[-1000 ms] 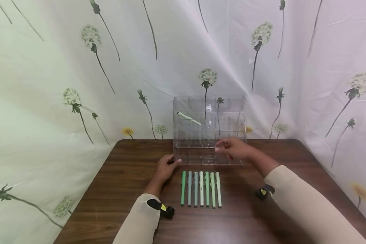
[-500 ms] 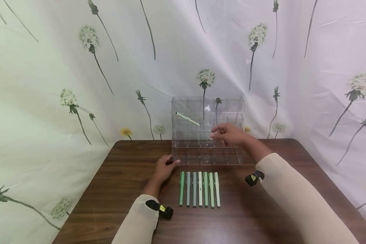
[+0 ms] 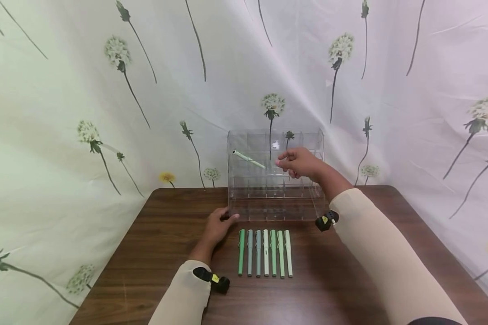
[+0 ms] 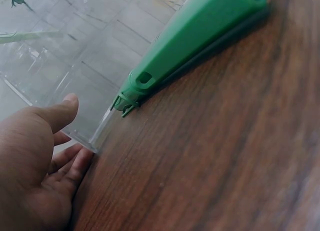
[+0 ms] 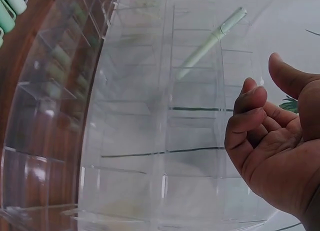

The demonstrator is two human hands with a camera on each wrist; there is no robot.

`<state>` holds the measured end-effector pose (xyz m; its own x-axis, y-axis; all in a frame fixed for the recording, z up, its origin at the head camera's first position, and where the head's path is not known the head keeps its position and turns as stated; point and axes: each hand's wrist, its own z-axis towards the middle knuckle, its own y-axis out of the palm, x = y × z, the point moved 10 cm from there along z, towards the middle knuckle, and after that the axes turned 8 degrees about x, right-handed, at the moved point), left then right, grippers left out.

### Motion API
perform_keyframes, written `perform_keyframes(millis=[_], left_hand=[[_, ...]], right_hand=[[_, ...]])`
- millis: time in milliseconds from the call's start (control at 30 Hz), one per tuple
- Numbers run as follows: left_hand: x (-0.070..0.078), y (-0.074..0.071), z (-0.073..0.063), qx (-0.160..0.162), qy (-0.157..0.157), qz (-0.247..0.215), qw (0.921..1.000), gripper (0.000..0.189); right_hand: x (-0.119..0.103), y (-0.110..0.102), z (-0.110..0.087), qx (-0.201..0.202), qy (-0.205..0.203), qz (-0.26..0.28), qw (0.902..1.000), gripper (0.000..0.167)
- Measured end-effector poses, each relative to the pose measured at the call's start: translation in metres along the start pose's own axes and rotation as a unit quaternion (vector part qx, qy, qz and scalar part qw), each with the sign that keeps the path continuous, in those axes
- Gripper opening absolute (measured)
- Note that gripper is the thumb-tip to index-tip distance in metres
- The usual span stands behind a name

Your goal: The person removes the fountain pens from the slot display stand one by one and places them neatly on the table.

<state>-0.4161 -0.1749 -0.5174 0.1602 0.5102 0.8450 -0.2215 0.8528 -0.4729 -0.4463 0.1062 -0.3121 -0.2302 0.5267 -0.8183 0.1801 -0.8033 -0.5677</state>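
Observation:
A clear plastic tiered organizer [image 3: 276, 198] stands upright at the back of the table. At its lower left corner my left hand [image 3: 218, 225] holds the edge, with the thumb [image 4: 62, 112] on the near side and the fingers bent at the base. A pale green pen [image 3: 249, 160] lies slanted across the organizer's upper left compartments. Just right of that pen my right hand [image 3: 301, 163] hovers, fingers loosely curled and thumb apart, holding nothing. Several capped pens [image 3: 266, 253] in greens, grey-blue and white lie in a row before the organizer, the darker green pen [image 4: 190, 46] nearest my left hand.
The brown wooden table [image 3: 154, 253] ends at its back edge against a flower-printed curtain [image 3: 179, 81]. Thin clear dividers [image 5: 165, 141] split the organizer's tiers into small compartments.
My right hand has risen from the organizer's lower tiers to the upper ones and shifted slightly left, nearer the slanted pen. My left hand stays at the corner.

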Motion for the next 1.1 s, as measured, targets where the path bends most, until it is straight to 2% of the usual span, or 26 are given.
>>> perform_keyframes(millis=[200, 467, 633, 900, 1100], left_hand=[[-0.001, -0.001, 0.0, 0.0, -0.002, -0.001, 1.0, 0.058], [0.001, -0.004, -0.004, 0.001, 0.007, 0.008, 0.9999, 0.059], [0.003, -0.004, -0.005, -0.001, 0.013, 0.005, 0.9999, 0.054], [0.002, -0.009, -0.007, 0.006, 0.013, 0.0, 0.9999, 0.054], [0.002, -0.005, -0.005, -0.005, 0.01, 0.005, 0.9999, 0.057]], right_hand=[[-0.007, -0.005, 0.009, 0.012, 0.009, -0.011, 0.9998, 0.047], [-0.024, -0.002, 0.021, 0.032, 0.008, 0.01, 0.9994, 0.053], [-0.029, 0.008, 0.029, 0.042, 0.007, 0.031, 0.9986, 0.05], [-0.044, 0.033, 0.04, 0.03, -0.021, 0.04, 0.9985, 0.054], [-0.043, 0.043, 0.043, 0.032, -0.014, 0.05, 0.9981, 0.049]])
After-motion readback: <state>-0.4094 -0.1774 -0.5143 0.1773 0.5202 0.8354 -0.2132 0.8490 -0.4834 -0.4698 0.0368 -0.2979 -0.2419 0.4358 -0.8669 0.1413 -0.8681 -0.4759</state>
